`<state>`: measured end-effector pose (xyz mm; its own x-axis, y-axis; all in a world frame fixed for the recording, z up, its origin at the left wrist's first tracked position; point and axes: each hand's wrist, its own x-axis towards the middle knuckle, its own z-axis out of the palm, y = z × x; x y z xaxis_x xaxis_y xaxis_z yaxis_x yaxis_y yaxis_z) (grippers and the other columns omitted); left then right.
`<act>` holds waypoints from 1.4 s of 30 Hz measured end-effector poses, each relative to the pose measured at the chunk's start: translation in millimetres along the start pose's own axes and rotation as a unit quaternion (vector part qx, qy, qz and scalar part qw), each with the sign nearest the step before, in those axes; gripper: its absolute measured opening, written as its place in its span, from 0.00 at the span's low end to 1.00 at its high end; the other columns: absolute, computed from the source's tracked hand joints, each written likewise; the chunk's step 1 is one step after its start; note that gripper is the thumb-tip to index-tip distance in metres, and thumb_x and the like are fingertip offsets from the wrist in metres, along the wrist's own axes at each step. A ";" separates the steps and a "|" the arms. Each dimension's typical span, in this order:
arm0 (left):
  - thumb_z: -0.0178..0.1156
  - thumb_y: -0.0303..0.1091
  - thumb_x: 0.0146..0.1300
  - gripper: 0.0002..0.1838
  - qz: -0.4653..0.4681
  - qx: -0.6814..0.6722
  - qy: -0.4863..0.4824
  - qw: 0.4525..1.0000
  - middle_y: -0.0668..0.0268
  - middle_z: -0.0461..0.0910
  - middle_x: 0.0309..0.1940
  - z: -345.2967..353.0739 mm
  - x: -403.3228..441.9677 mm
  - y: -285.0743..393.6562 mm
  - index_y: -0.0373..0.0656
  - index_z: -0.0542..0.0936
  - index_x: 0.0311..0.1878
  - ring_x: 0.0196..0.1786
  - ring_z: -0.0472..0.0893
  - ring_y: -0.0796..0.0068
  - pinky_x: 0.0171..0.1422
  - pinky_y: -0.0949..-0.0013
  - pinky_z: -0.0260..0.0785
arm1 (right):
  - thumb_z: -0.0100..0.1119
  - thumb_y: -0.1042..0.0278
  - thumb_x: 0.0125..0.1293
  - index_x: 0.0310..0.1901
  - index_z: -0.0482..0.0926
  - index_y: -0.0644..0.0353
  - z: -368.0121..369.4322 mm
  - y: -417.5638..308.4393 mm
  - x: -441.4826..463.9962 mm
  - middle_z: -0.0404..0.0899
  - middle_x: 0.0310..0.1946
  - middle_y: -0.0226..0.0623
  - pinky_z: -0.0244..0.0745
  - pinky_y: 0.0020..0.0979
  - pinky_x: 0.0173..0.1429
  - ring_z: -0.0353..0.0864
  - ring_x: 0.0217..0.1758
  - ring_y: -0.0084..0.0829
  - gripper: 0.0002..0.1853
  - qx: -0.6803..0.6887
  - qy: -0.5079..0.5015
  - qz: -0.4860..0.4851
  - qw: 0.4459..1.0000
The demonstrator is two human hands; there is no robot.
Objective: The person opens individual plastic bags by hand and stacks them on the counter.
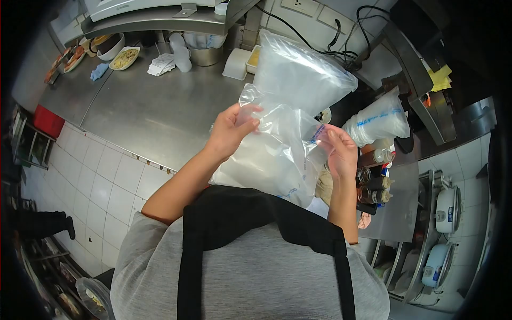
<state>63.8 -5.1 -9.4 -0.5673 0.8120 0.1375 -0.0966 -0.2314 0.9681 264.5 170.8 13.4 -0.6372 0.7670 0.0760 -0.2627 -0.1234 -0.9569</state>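
Presently our left fingers (pixel 248 127) and right fingers (pixel 334 140) pinch the clear bag (pixel 266 165). We note bottles (pixel 376 183) to its right.

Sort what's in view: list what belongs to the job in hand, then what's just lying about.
Likely in the job:
- held plastic bag, gripped near its top by the left hand and right hand
- possibly the bulging clear bag behind it

Lying about:
- plate of food
- blue cloth
- white paper slips
- sauce bottles
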 end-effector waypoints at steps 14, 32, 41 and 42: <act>0.63 0.31 0.53 0.13 0.116 0.140 -0.256 0.949 0.68 0.77 0.29 47.2 16.5 43.3 0.40 0.75 0.42 0.36 0.76 0.78 0.48 0.72 0.65 | 0.60 0.71 0.59 0.24 0.71 0.59 44.0 -11.5 -4.3 0.69 0.17 0.20 0.52 0.15 0.23 0.61 0.19 0.10 0.10 -0.226 -0.057 -0.158 0.959; 0.62 0.31 0.55 0.08 -0.031 0.059 -0.399 0.914 0.72 0.75 0.31 27.0 21.1 46.1 0.41 0.75 0.35 0.37 0.73 0.82 0.48 0.76 0.64 | 0.60 0.66 0.59 0.23 0.72 0.61 6.2 -50.9 7.8 0.63 0.14 0.29 0.57 0.22 0.24 0.61 0.19 0.18 0.12 -0.201 0.035 -0.184 0.962; 0.61 0.28 0.56 0.07 -0.122 -0.051 -0.406 0.904 0.73 0.75 0.28 44.7 14.7 46.6 0.39 0.74 0.37 0.32 0.73 0.86 0.39 0.79 0.65 | 0.53 0.62 0.65 0.28 0.74 0.56 46.2 -38.6 -11.4 0.68 0.16 0.24 0.62 0.21 0.26 0.65 0.20 0.17 0.10 -0.313 0.028 -0.294 0.903; 0.61 0.28 0.57 0.06 -0.104 -0.025 -0.417 0.903 0.73 0.75 0.28 38.7 11.7 44.0 0.39 0.75 0.34 0.29 0.72 0.87 0.32 0.79 0.64 | 0.52 0.60 0.66 0.30 0.73 0.56 30.0 -41.3 -2.5 0.66 0.15 0.24 0.62 0.22 0.25 0.64 0.19 0.18 0.10 -0.244 0.068 -0.255 0.933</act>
<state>84.6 15.0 42.9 0.2786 0.9567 0.0845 -0.1781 -0.0350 0.9834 255.2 155.1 61.1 -0.4127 0.7248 0.5516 -0.1249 0.5548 -0.8225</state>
